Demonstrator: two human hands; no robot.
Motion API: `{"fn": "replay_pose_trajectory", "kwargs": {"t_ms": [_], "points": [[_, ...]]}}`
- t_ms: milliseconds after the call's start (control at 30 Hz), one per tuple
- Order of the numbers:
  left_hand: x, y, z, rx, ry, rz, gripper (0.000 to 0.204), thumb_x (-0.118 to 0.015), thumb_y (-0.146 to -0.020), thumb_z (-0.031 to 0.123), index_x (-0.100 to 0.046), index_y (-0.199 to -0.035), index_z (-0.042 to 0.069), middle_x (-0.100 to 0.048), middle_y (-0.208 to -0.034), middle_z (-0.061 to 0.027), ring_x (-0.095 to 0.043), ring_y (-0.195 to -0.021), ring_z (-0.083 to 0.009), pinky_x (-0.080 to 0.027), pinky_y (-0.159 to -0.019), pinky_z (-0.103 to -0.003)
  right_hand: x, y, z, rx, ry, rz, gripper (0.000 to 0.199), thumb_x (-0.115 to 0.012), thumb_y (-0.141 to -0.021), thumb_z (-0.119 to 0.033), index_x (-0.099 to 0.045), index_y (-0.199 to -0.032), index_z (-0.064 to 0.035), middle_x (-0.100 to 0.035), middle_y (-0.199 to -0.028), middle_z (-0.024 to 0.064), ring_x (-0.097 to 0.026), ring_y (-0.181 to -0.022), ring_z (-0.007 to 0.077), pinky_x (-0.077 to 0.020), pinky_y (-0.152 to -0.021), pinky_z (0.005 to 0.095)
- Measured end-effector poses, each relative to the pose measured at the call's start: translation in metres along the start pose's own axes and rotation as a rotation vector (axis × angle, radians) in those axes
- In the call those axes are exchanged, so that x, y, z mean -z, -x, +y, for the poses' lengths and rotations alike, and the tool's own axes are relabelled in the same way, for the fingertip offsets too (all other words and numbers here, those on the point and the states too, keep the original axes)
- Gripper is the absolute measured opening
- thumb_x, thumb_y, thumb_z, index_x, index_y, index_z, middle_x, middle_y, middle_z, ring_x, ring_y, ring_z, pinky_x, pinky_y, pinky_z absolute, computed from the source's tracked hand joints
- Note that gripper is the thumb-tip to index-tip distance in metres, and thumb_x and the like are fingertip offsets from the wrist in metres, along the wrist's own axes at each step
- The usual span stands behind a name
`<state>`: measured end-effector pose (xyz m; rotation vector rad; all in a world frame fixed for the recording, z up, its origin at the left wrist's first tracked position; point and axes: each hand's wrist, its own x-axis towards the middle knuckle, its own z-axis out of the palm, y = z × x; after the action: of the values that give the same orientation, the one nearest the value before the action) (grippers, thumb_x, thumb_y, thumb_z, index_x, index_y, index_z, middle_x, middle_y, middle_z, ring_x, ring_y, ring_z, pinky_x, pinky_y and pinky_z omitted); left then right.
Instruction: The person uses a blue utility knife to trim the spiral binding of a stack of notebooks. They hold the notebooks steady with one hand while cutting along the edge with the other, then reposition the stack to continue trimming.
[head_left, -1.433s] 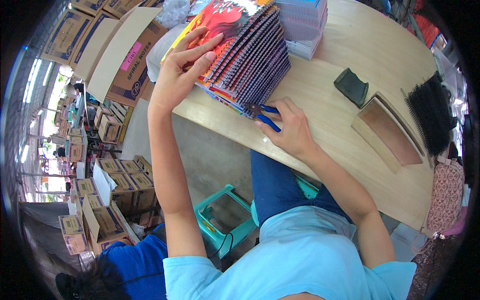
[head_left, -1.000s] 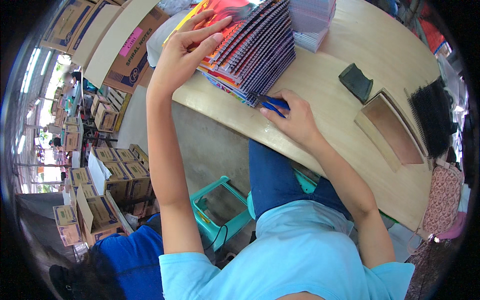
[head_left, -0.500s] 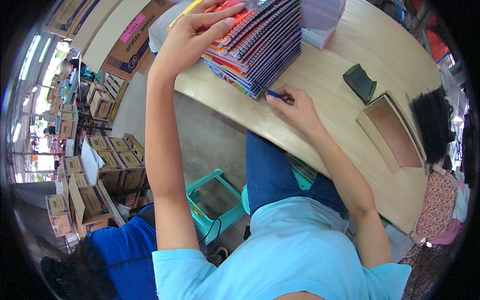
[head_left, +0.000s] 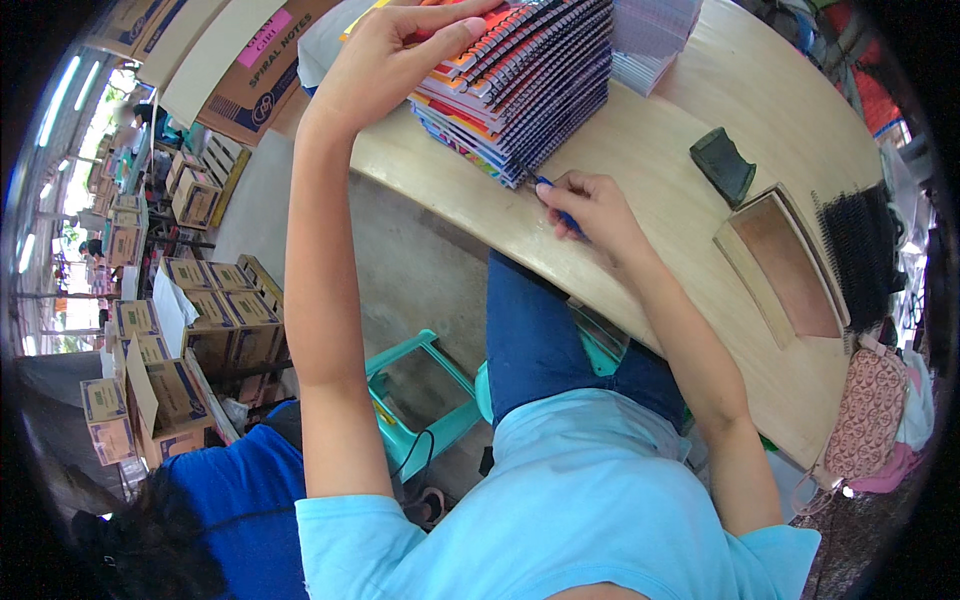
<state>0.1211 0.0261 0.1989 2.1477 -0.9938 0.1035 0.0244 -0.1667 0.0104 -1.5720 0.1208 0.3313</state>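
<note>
notebooks [head_left: 545, 90] are stacked on the table [head_left: 640, 150]; at their near bottom corner, pliers [head_left: 543, 183] are gripped by the closer right hand [head_left: 598, 212], slanted away and leftward; the top is touched by the left hand [head_left: 385, 60], fingers unclenched.

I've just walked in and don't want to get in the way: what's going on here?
Someone is working at a table on a stack of spiral-bound notebooks. The left hand rests on top of it. The right hand has a blue-handled tool in its grip, tip by the stack's near lower corner; whether it touches a coil is unclear.
</note>
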Motion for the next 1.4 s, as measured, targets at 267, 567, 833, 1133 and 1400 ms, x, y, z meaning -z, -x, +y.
{"fn": "replay_pose_trajectory", "kwargs": {"t_ms": [267,567,833,1133,1400], "points": [[0.002,-0.001,-0.008,-0.020,-0.050,-0.006,0.037,-0.061,-0.093,0.022,-0.061,-0.126,0.004,-0.049,-0.138,-0.0231,-0.037,-0.136,-0.0293,-0.029,-0.109,-0.037,-0.019,0.014,0.006,0.712,0.589,0.424,0.039,-0.077,-0.073,-0.028,-0.062,-0.094,0.0011,-0.061,-0.093,0.0182,-0.063,-0.083,0.0344,-0.0501,-0.072,0.0432],[0.000,-0.003,-0.022,-0.070,0.000,0.007,0.037,-0.061,-0.093,0.021,-0.061,-0.125,0.003,-0.049,-0.138,-0.0235,-0.037,-0.136,-0.0298,-0.029,-0.110,-0.037,-0.013,0.012,0.006,0.724,0.667,0.406,0.032,-0.075,-0.074,-0.025,-0.062,-0.091,-0.0014,-0.060,-0.088,0.0175,-0.061,-0.081,0.0363,-0.0484,-0.070,0.0450],[-0.001,-0.002,-0.018,-0.065,0.013,0.027,0.037,-0.062,-0.093,0.022,-0.061,-0.124,0.003,-0.049,-0.138,-0.0244,-0.037,-0.136,-0.0308,-0.030,-0.109,-0.038,0.000,0.012,-0.014,0.065,0.460,0.116,0.033,-0.074,-0.076,-0.029,-0.062,-0.089,-0.0012,-0.061,-0.088,0.0187,-0.063,-0.081,0.0341,-0.0484,-0.069,0.0433],[-0.001,-0.002,-0.020,-0.077,-0.028,0.029,0.036,-0.062,-0.092,0.023,-0.062,-0.124,0.006,-0.051,-0.136,-0.0221,-0.039,-0.135,-0.0306,-0.031,-0.109,-0.038,-0.013,0.021,-0.004,0.806,0.874,0.480,0.033,-0.072,-0.078,-0.029,-0.061,-0.096,-0.0033,-0.061,-0.091,0.0158,-0.063,-0.079,0.0325,-0.0486,-0.067,0.0421],[-0.001,-0.002,-0.020,-0.071,-0.026,0.023,0.037,-0.061,-0.093,0.025,-0.062,-0.125,0.006,-0.052,-0.135,-0.0213,-0.039,-0.135,-0.0310,-0.031,-0.109,-0.038,0.001,0.000,-0.012,-0.210,-0.118,-0.130,0.036,-0.069,-0.082,-0.033,-0.060,-0.084,0.0015,-0.063,-0.075,0.0155,-0.063,-0.070,0.0328,-0.0489,-0.062,0.0403]]}}
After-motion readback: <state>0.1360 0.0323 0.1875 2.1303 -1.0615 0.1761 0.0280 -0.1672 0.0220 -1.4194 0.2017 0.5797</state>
